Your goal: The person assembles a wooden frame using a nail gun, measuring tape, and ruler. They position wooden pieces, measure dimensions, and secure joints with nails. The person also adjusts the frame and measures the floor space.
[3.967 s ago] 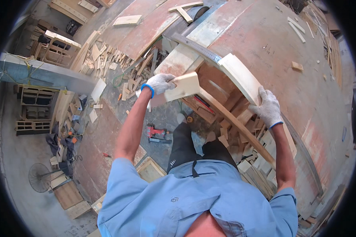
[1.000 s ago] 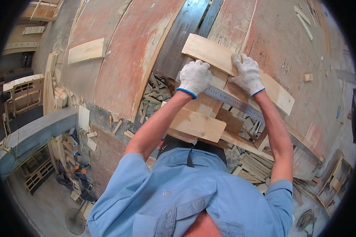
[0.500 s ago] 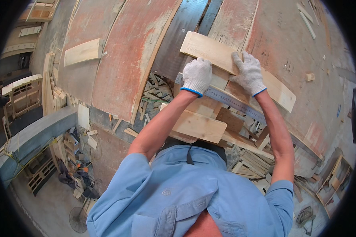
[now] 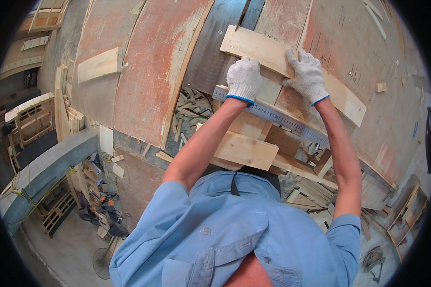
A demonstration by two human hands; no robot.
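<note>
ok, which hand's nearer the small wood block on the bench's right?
Right. The right hand is on the long board, left of the block; the left hand is farther left.

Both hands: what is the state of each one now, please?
Left hand: fingers curled near the board; whether it holds anything cannot be told.
Right hand: open, resting on the board.

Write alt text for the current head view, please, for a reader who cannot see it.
The gloved right hand rests on a pale board on a worktable; the gloved left hand is beside it, near a metal ruler.
</note>
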